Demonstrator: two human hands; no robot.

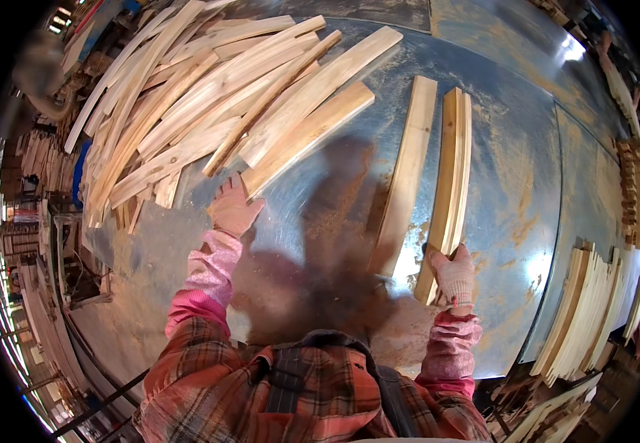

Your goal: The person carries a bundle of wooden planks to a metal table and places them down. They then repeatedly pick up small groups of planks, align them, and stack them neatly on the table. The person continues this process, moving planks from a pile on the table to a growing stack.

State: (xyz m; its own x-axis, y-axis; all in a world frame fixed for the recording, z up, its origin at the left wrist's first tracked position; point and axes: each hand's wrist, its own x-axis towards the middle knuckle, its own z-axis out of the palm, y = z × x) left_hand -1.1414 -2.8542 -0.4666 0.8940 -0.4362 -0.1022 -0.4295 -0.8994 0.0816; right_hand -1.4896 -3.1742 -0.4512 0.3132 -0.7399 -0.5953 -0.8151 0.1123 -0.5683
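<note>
Dusty metal tabletop (512,170) is spreading before us. Our left hand (235,210) is meeting the near end of a plank (309,138) lying toward two o'clock, thumb and fingers apart; whether it is clamping, we cannot tell. Our right hand (453,277) is gripping stacked strips (450,170) pointing toward twelve.

Woodworking wkshp, judging by the big metal-topped bench (501,173) w/ brownish dust (524,230), prob. sawdust, smeared on it, a messy heap of cut wooden slats (209,92) on top, stacked planks (578,310) off to the R, piled wood pcs (636,192) beyond & more stacked timber (33,156) past the L edge.
</note>
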